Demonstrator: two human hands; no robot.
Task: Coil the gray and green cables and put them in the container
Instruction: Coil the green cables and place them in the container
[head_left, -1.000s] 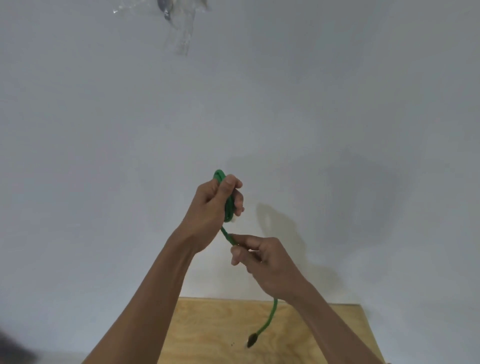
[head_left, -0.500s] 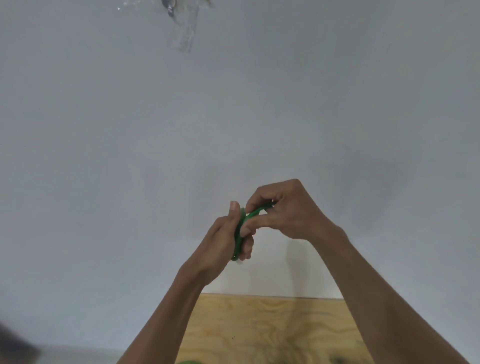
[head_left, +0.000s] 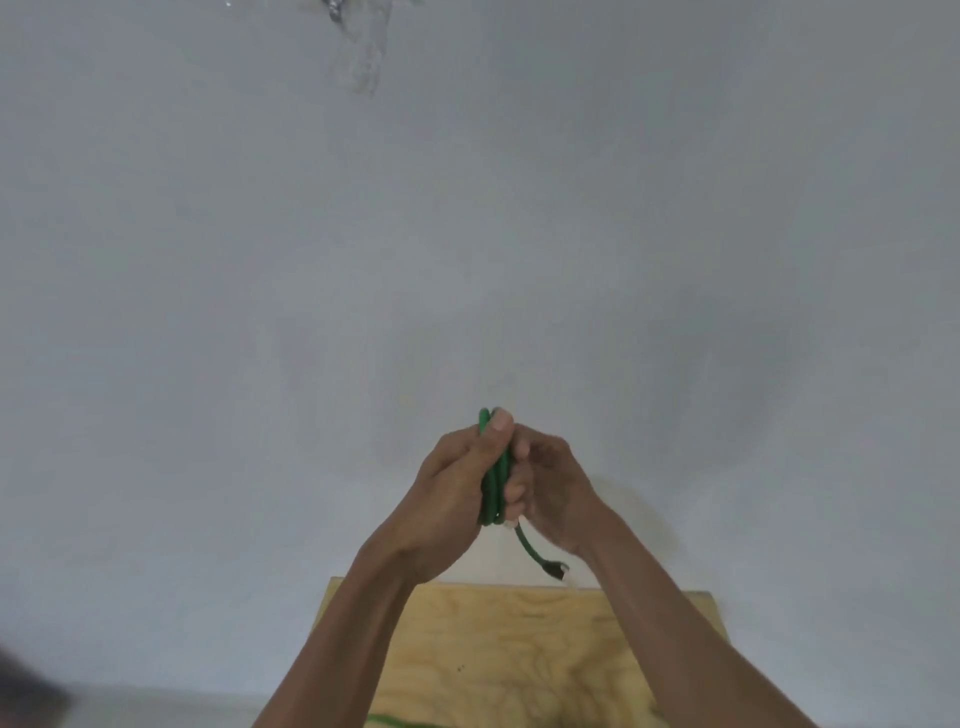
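My fingers (head_left: 511, 491) on the left hand (head_left: 452, 493) curl tight round the coiled green cable (head_left: 493, 483), thumb pressed at its 12 o'clock end. My right hand (head_left: 553, 488) closes against the loops from 3 o'clock. The coil sits raised above the bench (head_left: 519, 654), and a short tail with the plug (head_left: 556, 570) dangles toward 5 o'clock. It looks light and springy, so I'd grip across all loops together, or they'll fan apart.

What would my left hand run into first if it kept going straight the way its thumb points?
Probably the pale wall. The left hand grips the coiled green cable with the thumb pointing up and away, and nothing else shows along that line. Depth is hard to judge here.
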